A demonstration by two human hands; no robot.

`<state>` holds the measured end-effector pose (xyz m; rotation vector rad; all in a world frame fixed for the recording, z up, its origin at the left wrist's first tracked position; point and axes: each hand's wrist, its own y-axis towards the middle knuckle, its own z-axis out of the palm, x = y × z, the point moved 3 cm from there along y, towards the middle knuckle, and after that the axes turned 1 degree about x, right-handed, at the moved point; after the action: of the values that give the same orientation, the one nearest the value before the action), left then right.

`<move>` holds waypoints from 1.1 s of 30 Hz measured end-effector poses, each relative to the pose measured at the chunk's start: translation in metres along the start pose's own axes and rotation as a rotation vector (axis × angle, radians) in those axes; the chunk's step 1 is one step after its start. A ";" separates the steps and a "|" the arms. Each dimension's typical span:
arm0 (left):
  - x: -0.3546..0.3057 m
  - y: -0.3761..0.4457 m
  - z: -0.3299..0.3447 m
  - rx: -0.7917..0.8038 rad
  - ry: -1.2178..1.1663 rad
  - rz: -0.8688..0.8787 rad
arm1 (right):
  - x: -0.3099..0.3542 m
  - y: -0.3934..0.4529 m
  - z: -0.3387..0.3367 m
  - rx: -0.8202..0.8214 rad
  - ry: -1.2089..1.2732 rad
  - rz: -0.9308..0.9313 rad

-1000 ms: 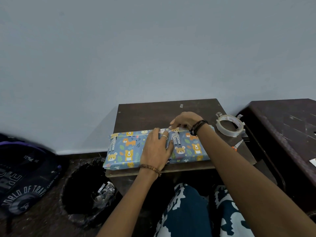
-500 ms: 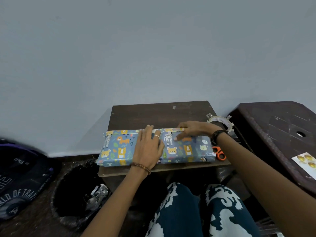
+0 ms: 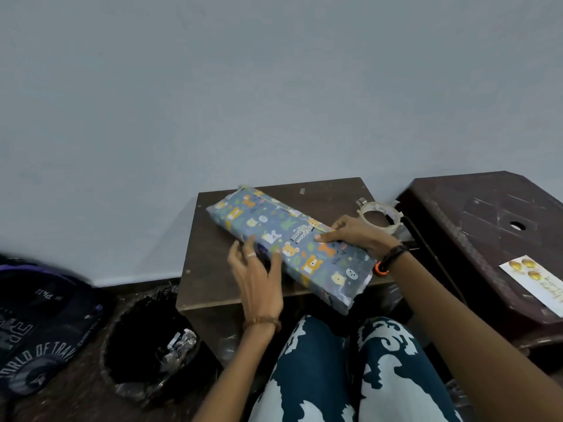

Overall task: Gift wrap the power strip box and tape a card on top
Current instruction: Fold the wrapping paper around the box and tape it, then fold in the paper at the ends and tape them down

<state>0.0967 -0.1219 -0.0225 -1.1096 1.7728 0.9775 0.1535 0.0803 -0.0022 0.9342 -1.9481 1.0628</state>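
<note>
The power strip box (image 3: 307, 251), wrapped in blue animal-print paper, lies diagonally on the small brown table (image 3: 210, 269). Its near end juts past the table's front edge. My left hand (image 3: 257, 272) touches the box's near-left long edge, fingers fairly straight and thumb on the paper. My right hand (image 3: 353, 236) grips the far long edge, fingers curled over it and thumb pressed on top by the seam. A white card (image 3: 536, 281) with gold ornaments lies on the dark stool (image 3: 475, 226) to the right. The tape roll (image 3: 380, 217) sits at the table's back right corner.
An orange scissors handle (image 3: 380, 268) peeks out beside my right wrist. A black-lined waste bin (image 3: 149, 339) stands on the floor at the left, with a dark bag (image 3: 36, 324) beyond it. The wall runs right behind the table. My patterned trousers (image 3: 335, 376) fill the foreground.
The box has turned from lying across the table to a diagonal. My left hand slid off its top to the near-left edge; my right hand stays at the far edge.
</note>
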 end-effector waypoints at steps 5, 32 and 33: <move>0.008 -0.050 0.022 0.318 -0.286 -0.176 | -0.025 -0.017 0.031 -0.269 0.289 0.038; 0.009 -0.070 0.001 0.069 0.370 0.132 | -0.063 -0.095 0.092 -0.723 -0.185 -0.365; 0.010 -0.069 0.001 0.061 0.359 0.128 | -0.062 -0.095 0.093 -0.732 -0.192 -0.377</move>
<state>0.1580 -0.1456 -0.0449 -1.2015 2.1689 0.8287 0.2407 -0.0236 -0.0573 0.9339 -1.9740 0.0200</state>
